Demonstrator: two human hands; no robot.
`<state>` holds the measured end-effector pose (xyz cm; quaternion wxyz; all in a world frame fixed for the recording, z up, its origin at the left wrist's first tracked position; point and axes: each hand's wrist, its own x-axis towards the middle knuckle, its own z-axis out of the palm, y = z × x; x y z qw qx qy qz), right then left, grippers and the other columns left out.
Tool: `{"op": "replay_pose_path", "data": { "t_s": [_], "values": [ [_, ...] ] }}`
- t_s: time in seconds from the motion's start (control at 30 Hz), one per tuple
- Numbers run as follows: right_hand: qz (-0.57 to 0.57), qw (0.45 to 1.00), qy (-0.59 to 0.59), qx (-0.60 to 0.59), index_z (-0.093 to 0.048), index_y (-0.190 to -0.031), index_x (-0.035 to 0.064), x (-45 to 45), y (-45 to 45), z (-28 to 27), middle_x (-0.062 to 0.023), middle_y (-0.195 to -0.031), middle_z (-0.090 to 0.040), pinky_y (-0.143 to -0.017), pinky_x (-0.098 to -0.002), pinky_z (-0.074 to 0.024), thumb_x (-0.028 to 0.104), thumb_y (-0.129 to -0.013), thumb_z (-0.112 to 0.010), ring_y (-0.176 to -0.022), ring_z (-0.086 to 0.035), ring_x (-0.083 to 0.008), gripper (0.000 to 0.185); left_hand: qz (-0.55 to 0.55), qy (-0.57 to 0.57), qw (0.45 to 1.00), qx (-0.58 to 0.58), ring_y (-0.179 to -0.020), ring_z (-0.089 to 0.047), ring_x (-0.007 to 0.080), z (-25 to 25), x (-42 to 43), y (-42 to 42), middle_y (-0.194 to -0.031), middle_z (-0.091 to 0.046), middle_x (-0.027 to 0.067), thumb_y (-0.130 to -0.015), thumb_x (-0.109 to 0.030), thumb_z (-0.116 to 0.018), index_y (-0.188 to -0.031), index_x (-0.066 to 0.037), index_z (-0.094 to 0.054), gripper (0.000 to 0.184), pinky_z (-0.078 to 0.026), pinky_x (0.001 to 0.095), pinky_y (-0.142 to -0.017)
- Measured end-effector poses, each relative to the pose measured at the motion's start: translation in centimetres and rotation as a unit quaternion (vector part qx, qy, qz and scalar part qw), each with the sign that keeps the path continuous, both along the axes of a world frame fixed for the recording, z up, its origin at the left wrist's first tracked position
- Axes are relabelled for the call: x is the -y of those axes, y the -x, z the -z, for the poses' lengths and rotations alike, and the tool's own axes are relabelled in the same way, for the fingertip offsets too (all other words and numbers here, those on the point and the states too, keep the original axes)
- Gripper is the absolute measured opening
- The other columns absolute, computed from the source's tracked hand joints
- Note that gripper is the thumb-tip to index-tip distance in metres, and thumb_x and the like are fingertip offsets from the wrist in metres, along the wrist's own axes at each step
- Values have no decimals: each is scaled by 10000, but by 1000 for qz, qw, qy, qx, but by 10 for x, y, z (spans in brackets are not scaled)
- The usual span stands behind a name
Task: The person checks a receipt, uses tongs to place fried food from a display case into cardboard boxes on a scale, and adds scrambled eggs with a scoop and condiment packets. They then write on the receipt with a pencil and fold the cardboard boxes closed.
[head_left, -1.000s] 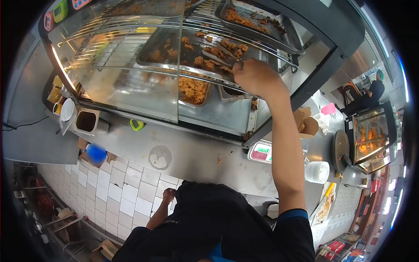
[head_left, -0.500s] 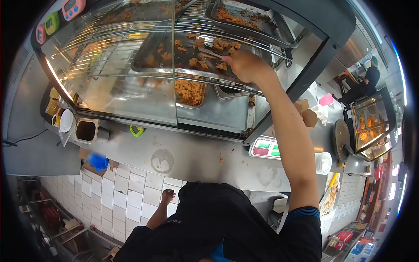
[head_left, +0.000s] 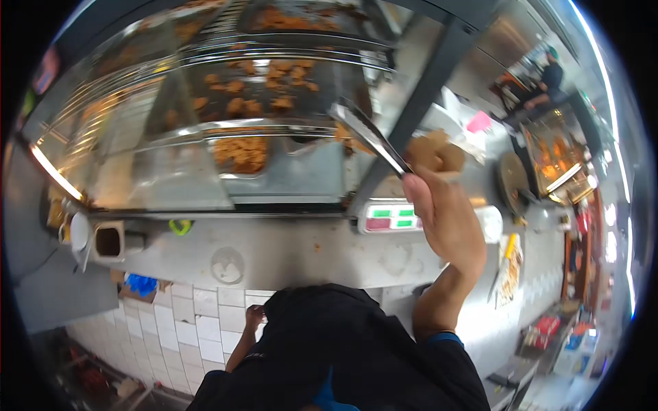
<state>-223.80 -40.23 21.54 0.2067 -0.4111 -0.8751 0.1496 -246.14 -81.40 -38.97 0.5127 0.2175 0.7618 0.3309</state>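
Note:
My right hand (head_left: 449, 212) is closed around metal tongs (head_left: 373, 137), in front of the display case's right corner post. The tongs point up and left; blur hides whether anything is between their tips. On the middle shelf of the case lies a dark tray (head_left: 260, 92) with scattered pieces of fried chicken (head_left: 281, 103). Below it is a smaller pan full of crumbly fried food (head_left: 240, 155). My left hand (head_left: 255, 316) hangs low beside my body, over the tiled floor, small and blurred; its fingers look partly curled, but I cannot tell whether they hold anything.
A digital scale (head_left: 391, 217) sits on the steel counter (head_left: 301, 257) below the case. Brown paper containers (head_left: 435, 152) and a round white stack (head_left: 491, 225) are at right. A square metal container (head_left: 110, 241) stands at left. Another person (head_left: 550, 72) is in the far right background.
My right hand has drawn back out of the case with the tongs, moving right and toward me. The view has shifted. My left hand stays low beside my body.

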Motion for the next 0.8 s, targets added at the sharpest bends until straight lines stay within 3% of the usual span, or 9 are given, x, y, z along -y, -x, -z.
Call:
{"op": "replay_pose_path", "data": {
  "t_s": [0.1, 0.17, 0.2, 0.27, 0.33, 0.43, 0.63, 0.77, 0.8],
  "values": [
    [168, 972, 157, -43, -540, -809, 21, 14, -80, 13, -73, -548, -472, -477, -349, -364, 349, -1066, -410, -437, -434, -200, 437, 57, 27, 987, -149, -688, -690, 285, 3, -1, -7, -781, -699, 144, -896, -267, -615, -927, -40, -701, 245, -538, 393, -595],
    [228, 965, 126, -43, -541, -788, 31, 2, -121, 34, -21, -553, -452, -461, -319, -339, 379, -1071, -380, -459, -416, -114, 476, 61, 36, 979, -190, -760, -692, 367, 26, 16, 4, -796, -700, 188, -885, -285, -604, -816, -38, -712, 278, -542, 445, -702],
    [275, 950, 146, -1, -571, -827, -7, -10, -136, 39, -171, -606, -506, -591, -414, -409, 377, -1065, -376, -559, -498, -311, 492, 83, 42, 977, -194, -756, -687, 376, 26, 18, 6, -773, -697, 182, -884, -277, -606, -817, -38, -709, 269, -542, 454, -697],
    [264, 959, 98, 28, -570, -818, -18, -41, -167, 69, -229, -672, -554, -640, -462, -425, 388, -1063, -349, -655, -547, -421, 524, 114, 46, 971, -204, -752, -681, 384, 13, 13, 16, -749, -694, 177, -883, -269, -608, -817, -38, -706, 260, -542, 462, -692],
    [212, 976, -8, 47, -546, -816, -9, -77, -192, 109, -190, -637, -539, -595, -437, -419, 395, -1057, -365, -589, -515, -373, 504, 165, 43, 969, -178, -733, -685, 369, -27, -4, 23, -791, -702, 163, -897, -263, -595, -839, -65, -708, 236, -545, 460, -683],
    [236, 969, 51, 52, -567, -854, -18, -100, -185, 108, -247, -764, -596, -679, -493, -435, 380, -1054, -360, -741, -545, -471, 491, 167, -139, 954, -204, -692, -692, 278, 18, -22, 43, -851, -716, 111, -914, -272, -593, -882, -78, -698, 223, -542, 420, -612],
    [228, 959, 80, 148, -634, -963, -18, -118, -177, 104, -272, -860, -641, -778, -551, -442, 429, -1054, -345, -883, -586, -495, 540, 45, -56, 997, -27, -690, -639, 147, 14, -25, 49, -891, -708, 75, -940, -217, -590, -1120, -81, -605, 226, -453, 271, -504],
    [219, 962, 70, 149, -638, -988, -7, -121, -187, 109, -255, -868, -656, -800, -550, -454, 426, -1056, -337, -889, -590, -492, 532, 78, 11, 987, -141, -748, -671, 155, -15, -32, 24, -890, -727, 97, -902, -217, -639, -1021, -70, -704, 200, -521, 287, -625],
    [218, 961, 67, 154, -637, -986, -6, -120, -188, 109, -254, -862, -656, -803, -550, -451, 424, -1056, -338, -886, -590, -492, 528, 55, 27, 996, -72, -813, -697, 194, -18, -26, 20, -900, -737, 117, -887, -236, -645, -986, -73, -745, 214, -541, 305, -731]
  ]
}}
